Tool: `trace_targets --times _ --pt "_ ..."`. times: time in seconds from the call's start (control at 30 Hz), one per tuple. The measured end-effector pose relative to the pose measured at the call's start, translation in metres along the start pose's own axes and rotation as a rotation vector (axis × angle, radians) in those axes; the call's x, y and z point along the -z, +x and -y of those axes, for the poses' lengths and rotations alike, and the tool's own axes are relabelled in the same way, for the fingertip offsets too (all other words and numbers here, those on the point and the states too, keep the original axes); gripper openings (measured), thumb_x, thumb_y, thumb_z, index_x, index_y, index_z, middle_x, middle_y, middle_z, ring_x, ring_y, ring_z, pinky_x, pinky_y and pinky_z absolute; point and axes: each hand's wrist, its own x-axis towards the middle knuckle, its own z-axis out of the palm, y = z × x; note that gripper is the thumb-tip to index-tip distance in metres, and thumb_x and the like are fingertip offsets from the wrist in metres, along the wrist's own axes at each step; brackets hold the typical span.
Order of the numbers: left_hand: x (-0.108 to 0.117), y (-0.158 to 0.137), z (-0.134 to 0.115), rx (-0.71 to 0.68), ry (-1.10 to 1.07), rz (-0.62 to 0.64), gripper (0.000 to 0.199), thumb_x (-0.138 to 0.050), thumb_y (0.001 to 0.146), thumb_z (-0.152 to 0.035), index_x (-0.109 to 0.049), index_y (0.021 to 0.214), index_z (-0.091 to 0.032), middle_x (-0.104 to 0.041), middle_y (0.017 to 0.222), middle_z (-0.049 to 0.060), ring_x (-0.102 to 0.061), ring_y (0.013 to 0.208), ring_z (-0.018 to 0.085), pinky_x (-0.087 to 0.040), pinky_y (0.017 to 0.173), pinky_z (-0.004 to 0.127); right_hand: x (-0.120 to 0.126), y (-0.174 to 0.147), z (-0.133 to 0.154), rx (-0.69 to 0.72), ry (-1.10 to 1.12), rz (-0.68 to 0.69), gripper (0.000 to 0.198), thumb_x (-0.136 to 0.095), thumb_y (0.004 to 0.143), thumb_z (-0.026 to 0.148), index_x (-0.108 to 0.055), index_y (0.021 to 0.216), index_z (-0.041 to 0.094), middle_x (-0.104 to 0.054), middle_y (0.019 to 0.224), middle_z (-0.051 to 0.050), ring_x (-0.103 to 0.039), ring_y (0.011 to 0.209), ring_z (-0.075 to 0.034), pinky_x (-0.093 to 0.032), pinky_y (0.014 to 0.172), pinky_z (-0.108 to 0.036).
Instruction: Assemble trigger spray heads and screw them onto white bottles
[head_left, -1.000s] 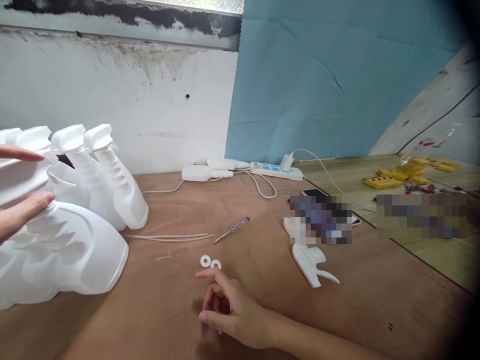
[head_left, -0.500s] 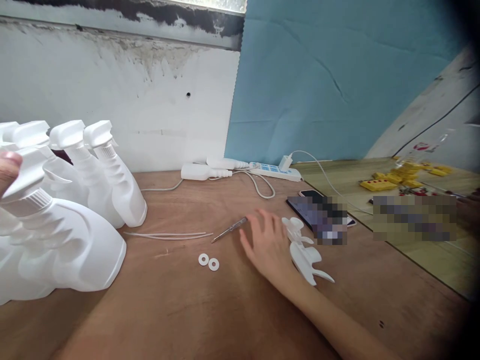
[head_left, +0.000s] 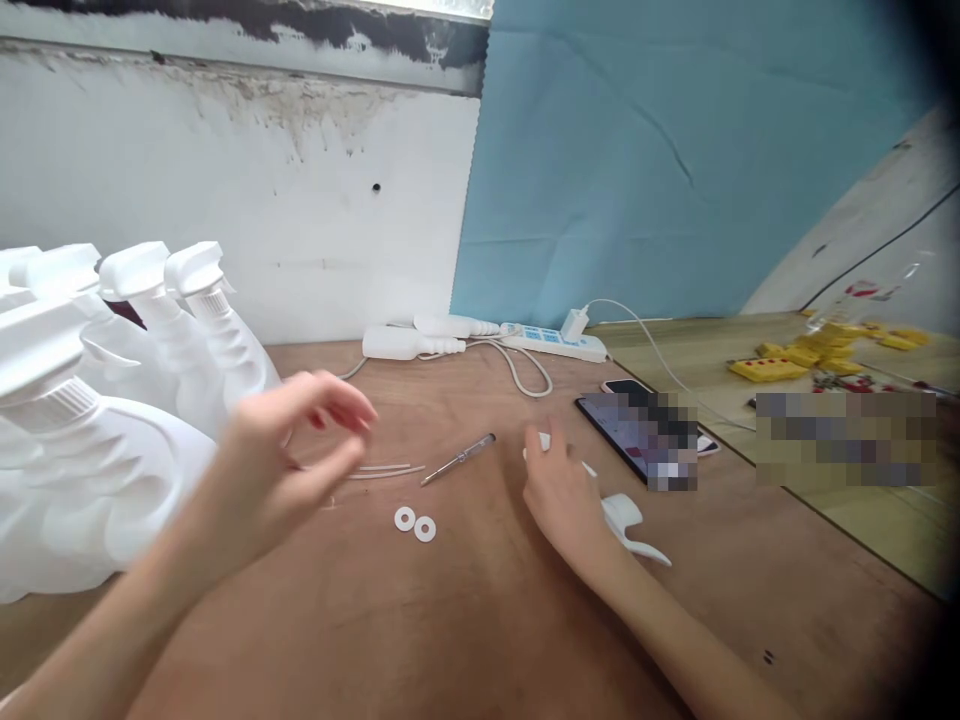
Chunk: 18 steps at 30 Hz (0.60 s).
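My left hand (head_left: 292,460) hangs over the table in front of the white spray bottles (head_left: 150,470), fingers curled loosely, thumb apart, nothing in it; it is slightly blurred. My right hand (head_left: 566,495) closes from above round a white trigger spray head (head_left: 544,441), mostly hidden under the fingers. Just beside that wrist lies another white spray head (head_left: 626,520). Between the hands are a clear-handled screwdriver (head_left: 459,460), two flat white washers (head_left: 424,529) and two thin white tubes (head_left: 390,470), whose left ends my left hand covers.
Along the wall lie white plug connectors (head_left: 397,343) and a power strip (head_left: 551,342) with a charger (head_left: 575,322). Phones (head_left: 611,425) rest right of my right hand. Yellow pieces (head_left: 795,362) sit on the neighbouring table, partly blurred out.
My left hand has come away from the bottles at the left edge, moving right and into view. My right hand has shifted right and closed on a spray head.
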Motion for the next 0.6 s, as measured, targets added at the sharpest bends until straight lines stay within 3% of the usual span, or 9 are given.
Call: trace_targets --times 0.1,0.2,0.37,0.6 --pt "-0.048 -0.013 0.008 0.043 -0.094 0.401 0.013 -0.051 0.074 -0.012 -0.057 0.084 -0.019 -0.061 0.081 0.002 -0.055 0.076 0.015 -0.047 0.067 0.027 -0.006 -0.004 0.005 0.106 0.112 -0.004 0.055 -0.035 0.064 -0.008 -0.044 0.114 0.012 -0.051 0.111 -0.018 -0.055 0.088 -0.028 -0.049 0.064 -0.035" --pt "-0.081 -0.039 0.020 0.081 -0.096 0.575 0.021 -0.049 0.077 -0.013 -0.055 0.096 -0.019 -0.058 0.093 0.006 -0.052 0.087 0.019 -0.046 0.073 0.033 -0.010 -0.008 0.010 0.241 0.274 -0.056 0.057 -0.033 0.063 -0.010 -0.043 0.115 0.011 -0.056 0.104 -0.015 -0.051 0.096 -0.027 -0.048 0.077 -0.038" --pt "-0.092 -0.066 0.033 0.076 -0.149 0.563 0.021 -0.047 0.082 -0.017 -0.054 0.101 -0.022 -0.053 0.106 0.007 -0.046 0.099 0.020 -0.042 0.085 0.036 -0.010 -0.018 0.023 0.398 0.582 -0.077 0.047 -0.038 0.072 -0.003 -0.043 0.116 0.014 -0.054 0.113 -0.012 -0.047 0.098 -0.024 -0.045 0.083 -0.040" --pt "-0.097 -0.076 0.042 0.086 -0.185 0.436 0.015 -0.044 0.086 -0.020 -0.056 0.094 -0.021 -0.055 0.092 0.006 -0.051 0.088 0.017 -0.046 0.075 0.029 -0.013 -0.029 0.038 0.480 0.847 -0.083 0.041 -0.045 0.076 0.005 -0.045 0.115 0.017 -0.053 0.112 -0.011 -0.047 0.103 -0.023 -0.044 0.086 -0.040"
